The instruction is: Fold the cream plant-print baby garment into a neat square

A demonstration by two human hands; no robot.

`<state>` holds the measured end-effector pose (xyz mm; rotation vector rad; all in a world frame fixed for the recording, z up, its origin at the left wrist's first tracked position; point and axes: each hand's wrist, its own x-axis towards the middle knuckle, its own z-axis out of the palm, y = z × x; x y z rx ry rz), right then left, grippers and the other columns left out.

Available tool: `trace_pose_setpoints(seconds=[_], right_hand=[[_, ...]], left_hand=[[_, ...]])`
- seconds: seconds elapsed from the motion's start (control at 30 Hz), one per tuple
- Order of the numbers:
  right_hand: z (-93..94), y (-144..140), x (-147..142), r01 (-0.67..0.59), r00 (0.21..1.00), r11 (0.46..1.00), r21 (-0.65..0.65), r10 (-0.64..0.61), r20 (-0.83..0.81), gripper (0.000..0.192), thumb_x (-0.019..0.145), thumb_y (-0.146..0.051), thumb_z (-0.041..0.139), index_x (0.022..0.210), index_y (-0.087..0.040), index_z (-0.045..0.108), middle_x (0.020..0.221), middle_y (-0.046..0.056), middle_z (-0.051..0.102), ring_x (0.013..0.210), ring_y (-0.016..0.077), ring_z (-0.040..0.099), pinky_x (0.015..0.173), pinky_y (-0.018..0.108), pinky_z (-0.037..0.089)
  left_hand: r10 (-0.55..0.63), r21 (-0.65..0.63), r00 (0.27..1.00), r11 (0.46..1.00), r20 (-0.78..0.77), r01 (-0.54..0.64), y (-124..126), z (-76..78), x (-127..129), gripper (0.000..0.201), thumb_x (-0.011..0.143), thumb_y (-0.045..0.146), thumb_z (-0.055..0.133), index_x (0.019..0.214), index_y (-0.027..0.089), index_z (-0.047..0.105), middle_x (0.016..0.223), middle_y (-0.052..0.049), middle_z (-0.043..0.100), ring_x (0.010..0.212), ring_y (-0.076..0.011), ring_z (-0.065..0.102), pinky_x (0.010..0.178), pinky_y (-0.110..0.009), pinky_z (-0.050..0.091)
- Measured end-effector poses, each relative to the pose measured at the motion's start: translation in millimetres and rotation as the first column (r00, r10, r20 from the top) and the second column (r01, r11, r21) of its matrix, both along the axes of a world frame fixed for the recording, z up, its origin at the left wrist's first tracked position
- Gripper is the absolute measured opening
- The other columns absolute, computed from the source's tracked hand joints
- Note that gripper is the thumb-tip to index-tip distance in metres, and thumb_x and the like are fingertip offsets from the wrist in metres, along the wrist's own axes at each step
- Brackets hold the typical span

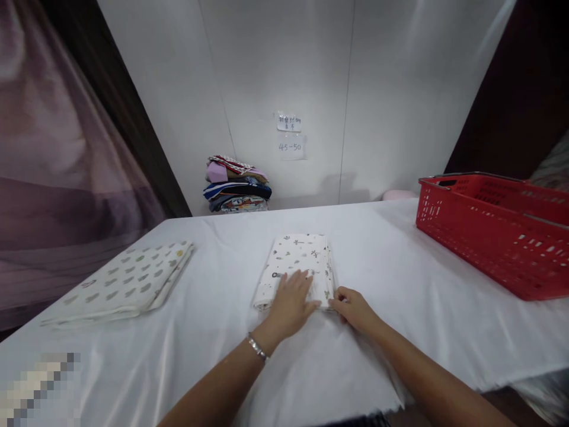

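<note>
white-draped, the surface (213,362) carries a red basket (480,234) at its right edge, a grey-patterned cloth (128,281) at its left and, midway between, a folded cloth (299,254) under the flat, open left hand (291,299), its near right corner pinched by the right hand (353,305).

From here it looks like a textile workroom: white-covered table (377,255), folded fabric stack (237,185) beyond it, handwritten signs (292,147) behind it, red basket (484,240) on its right.

The left hand (290,303) hides part of the printed cloth (302,252); the frame's right edge crops the red basket (480,237).
</note>
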<state>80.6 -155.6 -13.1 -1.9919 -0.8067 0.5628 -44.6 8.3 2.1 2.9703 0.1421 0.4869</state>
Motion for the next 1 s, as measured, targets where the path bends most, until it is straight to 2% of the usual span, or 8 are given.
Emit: trace_pose_setpoints(seconds=[0.13, 0.27, 0.4, 0.53, 0.67, 0.77, 0.87, 1.0], right_hand=[[17.1, 4, 3, 0.002, 0.903, 1.000, 0.010, -0.006, 0.429, 0.020, 0.083, -0.032, 0.045, 0.071, -0.020, 0.055, 0.077, 0.004, 0.059, 0.072, 0.0162, 0.055, 0.067, 0.030, 0.044], [37.5, 34, -9, -0.185, 0.793, 0.972, 0.143, 0.062, 0.606, 0.032, 0.088, -0.031, 0.040, 0.114, -0.019, 0.055, 0.123, 0.010, 0.052, 0.116, 0.0210, 0.045, 0.097, 0.037, 0.037], [35.2, 68, -5, -0.292, 0.781, 0.955, -0.047, 0.266, 0.565, 0.062, 0.088, -0.047, 0.039, 0.141, -0.016, 0.031, 0.149, 0.010, 0.022, 0.138, 0.0237, 0.013, 0.110, 0.043, 0.016], [10.6, 80, 20, -0.122, 0.870, 0.936, -0.330, 0.261, 0.418, 0.072, 0.088, -0.058, 0.030, 0.142, -0.011, 0.026, 0.151, 0.013, 0.014, 0.139, 0.0260, 0.005, 0.109, 0.047, 0.008], [-4.7, 77, 30, -0.088, 0.860, 0.928, -0.363, 0.255, 0.442, 0.071, 0.089, -0.060, 0.022, 0.141, -0.013, 0.030, 0.151, 0.011, 0.013, 0.139, 0.0239, 0.004, 0.109, 0.045, 0.006], [-5.2, 75, 29, -0.101, 0.875, 0.938, -0.332, 0.242, 0.419, 0.067, 0.089, -0.059, 0.023, 0.139, -0.015, 0.032, 0.151, 0.010, 0.015, 0.139, 0.0234, 0.006, 0.109, 0.046, 0.009], [-4.2, 73, 29, -0.128, 0.887, 0.951, -0.282, 0.237, 0.397, 0.060, 0.089, -0.056, 0.029, 0.135, -0.018, 0.038, 0.151, 0.009, 0.017, 0.139, 0.0238, 0.007, 0.108, 0.048, 0.012], [-7.6, 73, 30, -0.082, 0.901, 0.967, -0.241, 0.176, 0.397, 0.059, 0.085, -0.049, 0.043, 0.135, -0.018, 0.039, 0.152, 0.011, 0.010, 0.139, 0.0259, 0.001, 0.109, 0.048, 0.009]], left_hand=[[-0.063, 0.063, 0.996, 0.996, -0.059, 0.067, -16, -23.0, 15, 0.055, 0.086, 0.046, 0.047, 0.134, 0.021, 0.038, 0.141, -0.009, 0.040, 0.131, -0.0280, 0.032, 0.107, -0.053, 0.023], [-0.060, 0.036, 0.998, 0.998, -0.009, 0.060, -17, -26.0, 14, 0.052, 0.086, 0.045, 0.048, 0.132, 0.022, 0.042, 0.136, -0.009, 0.045, 0.128, -0.0299, 0.034, 0.106, -0.055, 0.023], [-0.085, -0.005, 0.996, 0.996, 0.021, 0.085, -17, -24.4, 13, 0.048, 0.087, 0.039, 0.048, 0.132, 0.024, 0.042, 0.133, -0.008, 0.050, 0.126, -0.0286, 0.038, 0.106, -0.054, 0.023], [-0.060, -0.026, 0.998, 0.998, -0.036, 0.059, -18, -27.4, 12, 0.062, 0.081, 0.048, 0.054, 0.135, 0.020, 0.037, 0.137, -0.009, 0.045, 0.132, -0.0281, 0.029, 0.110, -0.053, 0.017], [-0.081, -0.094, 0.991, 0.993, -0.111, 0.070, -15, -19.1, 9, 0.072, 0.077, 0.049, 0.059, 0.138, 0.022, 0.032, 0.140, -0.009, 0.041, 0.134, -0.0271, 0.026, 0.110, -0.051, 0.018], [-0.109, -0.182, 0.991, 0.979, -0.082, 0.093, 1, -7.1, 9, 0.057, 0.080, 0.044, 0.056, 0.132, 0.026, 0.041, 0.135, -0.006, 0.048, 0.129, -0.0243, 0.036, 0.107, -0.046, 0.028], [0.140, -0.195, 0.990, 0.972, 0.037, -0.130, 33, 0.4, 10, 0.039, 0.085, 0.040, 0.048, 0.119, 0.022, 0.054, 0.130, -0.009, 0.053, 0.126, -0.0256, 0.041, 0.105, -0.046, 0.031], [0.510, -0.299, 0.858, 0.810, -0.069, -0.505, 71, 0.3, 7, 0.053, 0.082, 0.047, 0.050, 0.123, 0.013, 0.049, 0.132, -0.017, 0.049, 0.123, -0.0303, 0.044, 0.097, -0.045, 0.039]])
